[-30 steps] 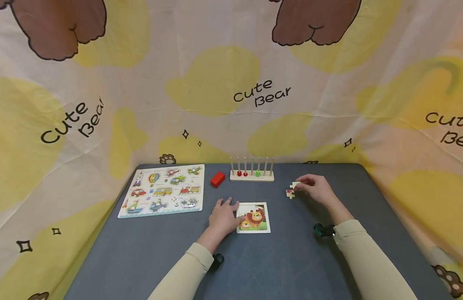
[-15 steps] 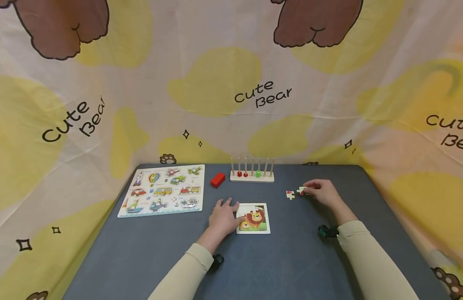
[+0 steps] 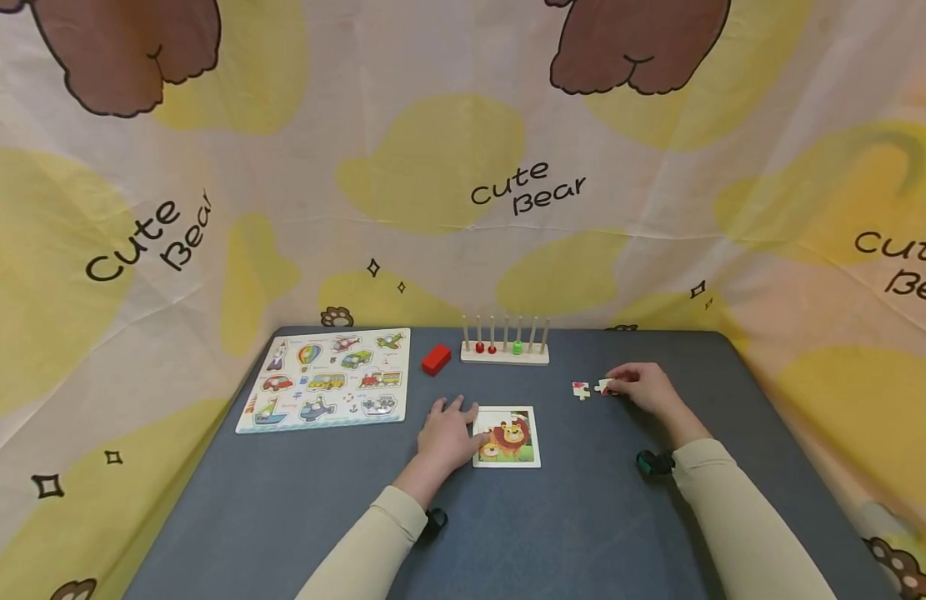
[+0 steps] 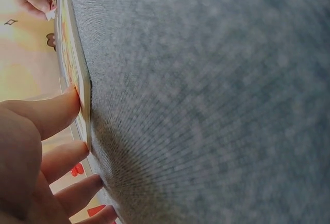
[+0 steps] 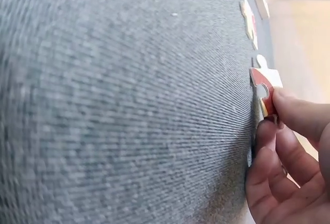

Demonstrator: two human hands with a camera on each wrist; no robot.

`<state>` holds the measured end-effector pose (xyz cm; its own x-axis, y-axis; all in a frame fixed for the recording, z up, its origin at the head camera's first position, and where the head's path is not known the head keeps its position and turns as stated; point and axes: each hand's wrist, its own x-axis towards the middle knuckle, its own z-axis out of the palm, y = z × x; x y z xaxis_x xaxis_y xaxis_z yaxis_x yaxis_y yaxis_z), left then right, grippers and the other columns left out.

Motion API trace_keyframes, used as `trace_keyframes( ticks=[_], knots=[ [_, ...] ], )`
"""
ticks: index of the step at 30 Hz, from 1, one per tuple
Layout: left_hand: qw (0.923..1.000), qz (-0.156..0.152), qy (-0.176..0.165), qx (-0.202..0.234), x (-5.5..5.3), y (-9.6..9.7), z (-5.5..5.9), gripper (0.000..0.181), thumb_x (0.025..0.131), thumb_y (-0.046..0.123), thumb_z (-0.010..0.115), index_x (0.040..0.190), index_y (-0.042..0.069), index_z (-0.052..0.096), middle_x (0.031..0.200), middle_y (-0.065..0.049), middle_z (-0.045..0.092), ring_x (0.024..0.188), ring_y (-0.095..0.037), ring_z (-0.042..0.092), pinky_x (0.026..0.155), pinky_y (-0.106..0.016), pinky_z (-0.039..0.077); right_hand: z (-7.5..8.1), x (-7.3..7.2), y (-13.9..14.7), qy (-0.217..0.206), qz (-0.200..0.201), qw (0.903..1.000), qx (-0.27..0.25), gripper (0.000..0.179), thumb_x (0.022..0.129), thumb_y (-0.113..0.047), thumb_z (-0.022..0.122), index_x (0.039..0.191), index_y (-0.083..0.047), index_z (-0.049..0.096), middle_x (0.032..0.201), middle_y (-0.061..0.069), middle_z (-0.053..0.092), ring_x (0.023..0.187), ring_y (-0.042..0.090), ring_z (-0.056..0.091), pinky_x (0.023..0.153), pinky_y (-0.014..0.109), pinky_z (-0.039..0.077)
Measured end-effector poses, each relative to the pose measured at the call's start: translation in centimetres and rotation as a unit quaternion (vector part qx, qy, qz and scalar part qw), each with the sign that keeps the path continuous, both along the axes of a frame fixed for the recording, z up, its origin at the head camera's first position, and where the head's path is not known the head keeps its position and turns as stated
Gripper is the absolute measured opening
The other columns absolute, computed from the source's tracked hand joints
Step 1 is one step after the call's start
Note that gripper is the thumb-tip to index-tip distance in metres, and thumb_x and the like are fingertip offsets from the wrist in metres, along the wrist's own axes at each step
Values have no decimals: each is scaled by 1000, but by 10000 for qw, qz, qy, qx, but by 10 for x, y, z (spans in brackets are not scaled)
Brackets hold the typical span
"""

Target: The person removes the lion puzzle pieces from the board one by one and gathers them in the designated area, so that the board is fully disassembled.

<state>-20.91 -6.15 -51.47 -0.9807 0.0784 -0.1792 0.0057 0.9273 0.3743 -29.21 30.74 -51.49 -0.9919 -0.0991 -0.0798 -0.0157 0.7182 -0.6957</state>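
A small square jigsaw puzzle (image 3: 513, 438) with a lion picture in a pale frame lies on the table in the head view. My left hand (image 3: 443, 435) rests at its left side with fingers spread. In the left wrist view, the thumb (image 4: 64, 112) lies on the board and the index fingertip is right at its corner. Off to the right, my right hand (image 3: 648, 390) pinches a red and cream puzzle piece (image 5: 268, 74) between thumb and fingers, close over the table. Another loose puzzle piece (image 3: 580, 390) lies just left of it.
A large vehicle picture board (image 3: 327, 382) lies at the back left, with a red block (image 3: 436, 360) beside it. A wooden peg stand (image 3: 503, 353) with red and green beads stands at the table's back edge. Behind hangs a printed cloth (image 3: 432, 167).
My right hand has shifted a little right and towards me with its puzzle piece, away from the loose piece, then lowered slightly. My left hand has stayed on the lion puzzle.
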Motion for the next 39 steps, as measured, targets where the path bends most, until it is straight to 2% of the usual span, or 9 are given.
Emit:
trace_keyframes(
  ticks=[8, 19, 26, 32, 39],
  knots=[
    [10000, -23, -2, -9, 1, 0, 0, 67, 87, 51, 74, 146, 24, 56, 159, -8, 43, 150, -37, 29, 105, -64, 44, -1, 2, -5, -43, -155, 9996, 234, 24, 97, -21, 69, 113, -4, 74, 106, 16, 70, 90, 27, 57, 76, 34, 49],
    [10000, -76, 42, 39, 0, 2, 5, 67, 88, 49, 74, 147, 23, 55, 159, -8, 43, 150, -37, 29, 106, -64, 43, -3, 2, -1, 94, -222, 9995, 201, 24, 98, -21, 68, 113, -4, 73, 107, 16, 71, 92, 27, 60, 77, 35, 50],
    [9999, -91, 23, 73, -1, 2, 6, 67, 88, 48, 74, 147, 22, 55, 159, -9, 43, 150, -37, 29, 106, -65, 43, 3, 3, 1, 187, -249, 9995, 103, 28, 100, -21, 66, 120, -3, 70, 119, 21, 67, 103, 33, 59, 88, 45, 51],
    [9999, -124, -45, 84, 1, 1, 5, 68, 89, 49, 73, 148, 23, 54, 159, -9, 42, 150, -38, 28, 106, -66, 42, 14, 8, -3, 528, -197, 9984, -93, 30, 101, -24, 64, 123, -4, 69, 117, 18, 69, 99, 31, 63, 79, 37, 53],
    [9999, -64, -101, 88, 1, 0, 7, 67, 89, 49, 73, 147, 22, 55, 159, -8, 42, 150, -38, 28, 105, -66, 42, 34, 15, -18, 785, -70, 9965, -276, 33, 100, -29, 65, 123, -6, 69, 118, 15, 70, 104, 31, 64, 80, 37, 53]
  ],
)
